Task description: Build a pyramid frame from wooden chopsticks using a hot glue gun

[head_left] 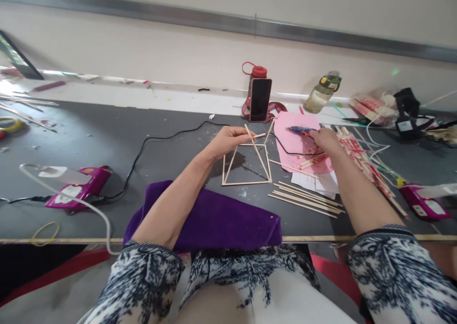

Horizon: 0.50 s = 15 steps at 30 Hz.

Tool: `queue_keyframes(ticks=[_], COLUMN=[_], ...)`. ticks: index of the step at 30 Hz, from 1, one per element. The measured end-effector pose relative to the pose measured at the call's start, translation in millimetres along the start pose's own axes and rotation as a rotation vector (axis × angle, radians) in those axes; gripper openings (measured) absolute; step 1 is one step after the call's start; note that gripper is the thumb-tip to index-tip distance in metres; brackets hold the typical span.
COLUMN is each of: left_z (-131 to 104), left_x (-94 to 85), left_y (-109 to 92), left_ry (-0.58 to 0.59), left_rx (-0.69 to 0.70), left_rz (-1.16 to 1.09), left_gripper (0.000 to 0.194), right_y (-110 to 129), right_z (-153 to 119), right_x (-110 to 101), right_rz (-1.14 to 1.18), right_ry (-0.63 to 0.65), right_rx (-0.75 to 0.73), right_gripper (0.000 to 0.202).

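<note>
A frame of thin wooden sticks (246,183) stands on the dark table, with a square base and slanted sticks rising from it. My left hand (228,140) is at its top, thumb and fingers pinched on a short wooden stick (260,136) that crosses a slanted one. My right hand (326,140) is closed round a blue glue gun (302,131) with orange parts, its tip pointing left over a pink sheet (296,145). A black cable (285,148) runs to the right hand. Several loose sticks (307,200) lie right of the frame.
A purple cloth (228,219) lies at the near edge. Behind the frame, a phone (260,100) leans on a red-capped bottle (257,71); a clear bottle (321,93) stands farther right. Red-and-white wrapped chopsticks (364,157) lie at right. Purple power strips (80,190) sit on both sides.
</note>
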<state>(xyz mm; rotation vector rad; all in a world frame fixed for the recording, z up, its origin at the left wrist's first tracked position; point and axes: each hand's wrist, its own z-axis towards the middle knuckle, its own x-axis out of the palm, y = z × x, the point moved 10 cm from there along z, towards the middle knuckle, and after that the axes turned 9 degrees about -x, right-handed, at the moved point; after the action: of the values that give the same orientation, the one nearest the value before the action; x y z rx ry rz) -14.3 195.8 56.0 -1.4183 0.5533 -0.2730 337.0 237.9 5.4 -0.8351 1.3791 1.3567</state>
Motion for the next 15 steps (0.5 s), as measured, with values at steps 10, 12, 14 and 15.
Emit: queue_keyframes(ticks=[10, 12, 14, 15], left_z=[-0.6, -1.1, -1.7, -2.0], left_x=[-1.1, -0.8, -0.6, -0.7], left_y=[-0.8, -1.5, -2.0, -2.0], left_ry=[-0.005, -0.005, -0.005, -0.006], left_rx=[0.003, 0.007, 0.005, 0.001], left_rz=[-0.002, 0.003, 0.003, 0.001], left_gripper=[0.028, 0.028, 0.027, 0.027], right_y=[7.8, 12.7, 18.0, 22.3], right_z=[-25.6, -30.1, -35.9, -40.0], right_x=[-14.1, -15.3, -19.7, -25.0], right_rz=[-0.284, -0.307, -0.337, -0.360], right_ry=[0.078, 0.083, 0.068, 0.034], right_rx=[0.102, 0.093, 0.081, 0.062], right_gripper=[0.038, 0.041, 0.042, 0.043])
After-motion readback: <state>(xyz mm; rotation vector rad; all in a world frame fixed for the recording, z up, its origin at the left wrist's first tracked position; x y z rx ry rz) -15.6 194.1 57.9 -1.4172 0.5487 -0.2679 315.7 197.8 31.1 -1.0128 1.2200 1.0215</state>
